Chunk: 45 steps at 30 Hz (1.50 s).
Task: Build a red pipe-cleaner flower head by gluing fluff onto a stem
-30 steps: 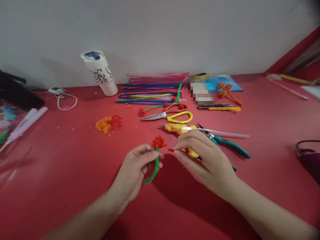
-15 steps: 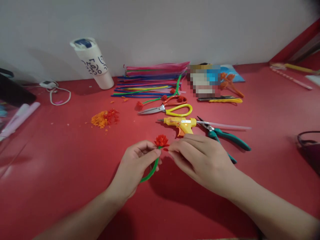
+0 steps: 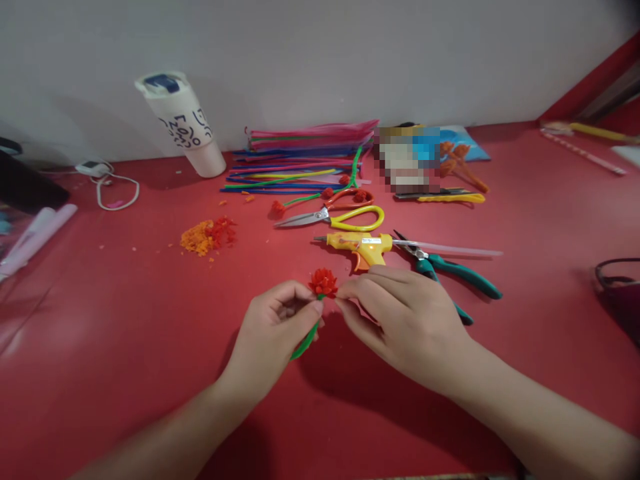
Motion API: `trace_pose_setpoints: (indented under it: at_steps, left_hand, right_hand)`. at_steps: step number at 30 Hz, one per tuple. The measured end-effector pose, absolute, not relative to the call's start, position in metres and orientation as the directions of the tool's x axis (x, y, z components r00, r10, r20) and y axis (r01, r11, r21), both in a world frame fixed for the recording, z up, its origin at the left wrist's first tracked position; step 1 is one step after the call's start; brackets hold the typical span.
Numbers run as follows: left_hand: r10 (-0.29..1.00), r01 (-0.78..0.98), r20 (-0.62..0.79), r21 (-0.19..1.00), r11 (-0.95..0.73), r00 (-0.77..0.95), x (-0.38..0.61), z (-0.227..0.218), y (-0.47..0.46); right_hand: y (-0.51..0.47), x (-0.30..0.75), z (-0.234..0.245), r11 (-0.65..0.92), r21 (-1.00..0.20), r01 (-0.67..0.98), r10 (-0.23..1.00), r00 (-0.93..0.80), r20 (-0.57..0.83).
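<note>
My left hand (image 3: 283,323) is closed on the green pipe-cleaner stem (image 3: 305,345) of a flower, pinching it just under the bloom. The red flower head (image 3: 323,283) stands upright above the thumb, its many small pointed petals spread outward. At the bloom's lower right edge, my right hand (image 3: 400,317) pinches a small red petal between thumb and forefinger. The fingertips mostly cover that petal, so I cannot tell whether it is joined to the flower. The stem's lower end curves down behind the left hand.
Beyond my hands lie a yellow glue gun (image 3: 360,245), scissors (image 3: 327,217) and green-handled pliers (image 3: 450,270). Orange and red clippings (image 3: 206,236) are heaped to the left. Pipe cleaners (image 3: 300,157) and a white tumbler (image 3: 183,127) are near the wall.
The right fingertips have brought the small red petal up against the flower's edge; a gap showed there before. The bloom is tilted a little differently, and less stem shows below.
</note>
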<state>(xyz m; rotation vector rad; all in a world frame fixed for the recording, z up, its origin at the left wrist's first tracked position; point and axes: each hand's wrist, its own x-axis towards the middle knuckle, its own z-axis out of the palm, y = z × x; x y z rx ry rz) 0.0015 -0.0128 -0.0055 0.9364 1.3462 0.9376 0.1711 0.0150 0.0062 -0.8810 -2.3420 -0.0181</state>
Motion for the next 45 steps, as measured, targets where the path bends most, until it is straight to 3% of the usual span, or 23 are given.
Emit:
trace_pose_setpoints:
  at_steps: [11, 14, 16, 18, 20, 22, 25, 28, 45]
  left_hand:
    - [0.977, 0.073, -0.21, 0.975, 0.208, 0.024, 0.002, -0.006, -0.016]
    - [0.996, 0.121, -0.09, 0.989, 0.089, 0.0, -0.001, -0.009, -0.017]
    - [0.998, 0.182, 0.056, 0.982, -0.052, -0.018, -0.004, -0.012, -0.016]
    - [0.971, 0.254, 0.241, 0.939, -0.231, -0.009, -0.007, -0.013, -0.014]
    - [0.916, 0.329, 0.4, 0.862, -0.384, 0.02, -0.01, -0.014, -0.013]
    - [0.86, 0.391, 0.508, 0.784, -0.482, 0.043, -0.013, -0.015, -0.013]
    - [0.807, 0.445, 0.588, 0.707, -0.549, 0.06, -0.015, -0.015, -0.013]
    - [0.777, 0.478, 0.621, 0.655, -0.585, 0.101, -0.016, -0.015, -0.014]
    - [0.679, 0.561, 0.708, 0.487, -0.669, 0.196, -0.02, -0.02, -0.012]
  right_hand:
    - [0.012, 0.171, 0.002, 0.775, -0.164, 0.61, 0.575, -0.573, 0.584]
    - [0.01, 0.173, 0.005, 0.783, -0.182, 0.595, 0.569, -0.567, 0.595]
    - [0.008, 0.174, 0.011, 0.769, -0.297, 0.566, 0.61, -0.512, 0.605]
    - [0.006, 0.173, 0.017, 0.661, -0.543, 0.517, 0.749, -0.418, 0.513]
    - [0.005, 0.17, 0.02, 0.384, -0.829, 0.406, 0.902, -0.358, 0.243]
    - [0.006, 0.167, 0.02, 0.016, -0.971, 0.241, 0.923, -0.377, -0.078]
    - [0.006, 0.163, 0.015, -0.329, -0.944, 0.027, 0.845, -0.437, -0.307]
    - [0.006, 0.161, 0.011, -0.424, -0.903, -0.075, 0.829, -0.435, -0.352]
    - [0.004, 0.162, 0.01, -0.362, -0.928, -0.094, 0.858, -0.424, -0.291]
